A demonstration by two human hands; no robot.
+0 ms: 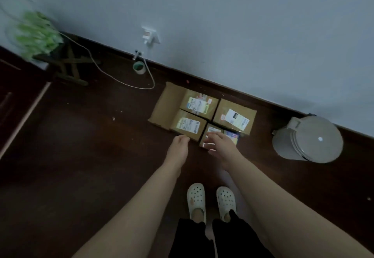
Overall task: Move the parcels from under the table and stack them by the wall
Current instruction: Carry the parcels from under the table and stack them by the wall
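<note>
Sealed parcels [234,117] by wall [242,35], bin [307,139] (lid closed) nearby

Both my arms are bare and stretched forward and down, nearly straight, a little apart from each other. My left hand [179,144] has its back up, and the fingers are loosely bent downward together. My right hand [219,143] is turned inward to the left, fingers spread and slightly curved, thumb apart below them.
</note>
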